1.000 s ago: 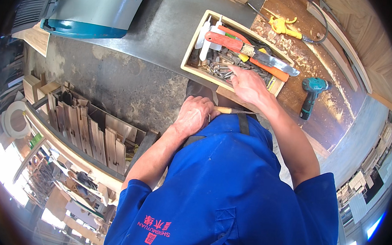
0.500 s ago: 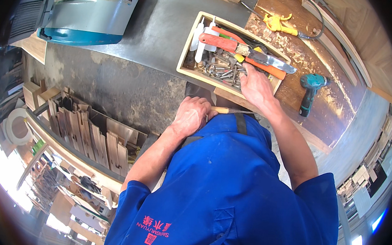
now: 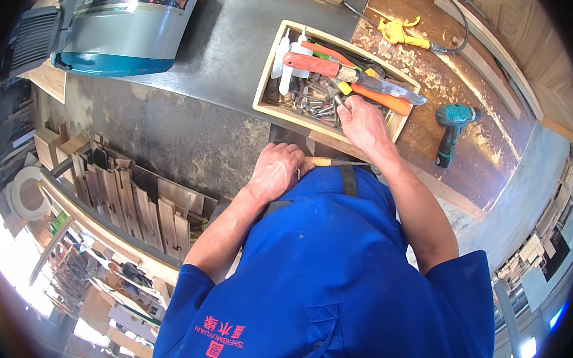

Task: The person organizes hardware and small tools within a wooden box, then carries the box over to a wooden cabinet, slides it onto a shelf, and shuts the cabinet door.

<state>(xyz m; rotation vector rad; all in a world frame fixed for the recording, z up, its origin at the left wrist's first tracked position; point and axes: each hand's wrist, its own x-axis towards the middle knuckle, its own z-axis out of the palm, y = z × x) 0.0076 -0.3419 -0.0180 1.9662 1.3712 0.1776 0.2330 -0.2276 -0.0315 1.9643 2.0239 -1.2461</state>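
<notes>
My left hand is closed round the light wooden handle of a slim tool, held low against my blue apron. Its thin metal shank points right; I cannot tell whether it is a file or a chisel. My right hand reaches over the near side of a wooden box. Its fingertips are pinched among small metal fittings, and what they grip is too small to make out. Across the box lies a red-handled knife with a broad blade. White squeeze bottles and an orange-handled tool are under or beside it.
Right of the box a teal cordless drill lies on the worn wooden bench. A yellow air blow gun with a hose is at the back. A grey and teal machine stands far left. Upright wood offcuts are at lower left.
My right hand has shifted slightly left and its fingers have drawn together at the metal fittings. My left hand keeps its hold on the wooden-handled tool. The whole view has shifted a little.
</notes>
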